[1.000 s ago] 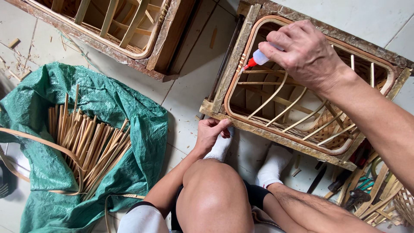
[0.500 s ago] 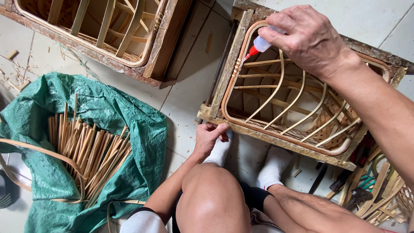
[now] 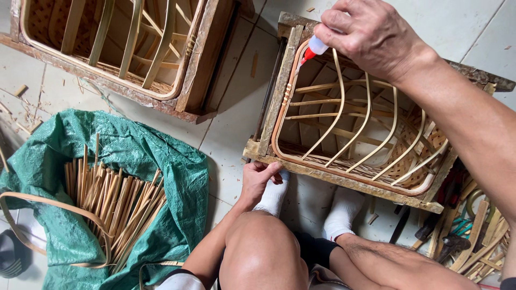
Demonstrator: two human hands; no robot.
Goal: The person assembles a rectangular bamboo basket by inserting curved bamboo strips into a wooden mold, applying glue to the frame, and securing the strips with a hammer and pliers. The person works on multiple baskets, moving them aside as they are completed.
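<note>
At the near left, a green tarp sack (image 3: 161, 161) lies open on the tiled floor (image 3: 231, 129), holding a bundle of cut bamboo sticks (image 3: 115, 207) with a bent bamboo strip (image 3: 59, 208) looped over them. At the far left stands a wooden mould frame (image 3: 201, 75) with a half-woven bamboo basket (image 3: 123, 43) seated inside it. In the near middle, the left hand (image 3: 257, 180) is curled closed on the near left corner of a second wooden frame (image 3: 328, 177), fingers over its edge, just beside the person's white-socked feet (image 3: 274, 196), which rest against the frame's near side. Inside this frame, right of centre, sits a bamboo basket skeleton (image 3: 355, 123): a rounded rim with curved ribs arching across and woven matting at the bottom right. At the far right, the right hand (image 3: 371, 35) is clamped around a small glue bottle (image 3: 317, 47), white-bodied with a red nozzle; the bottle sits at the far left corner of the basket, tilted down to the left, its tip at the rim, though actual contact cannot be told. The two hands are well apart, at opposite ends of the frame's left side. At the near right edge, hand tools and bamboo offcuts (image 3: 462, 236) lie on the floor beside the frame.
</note>
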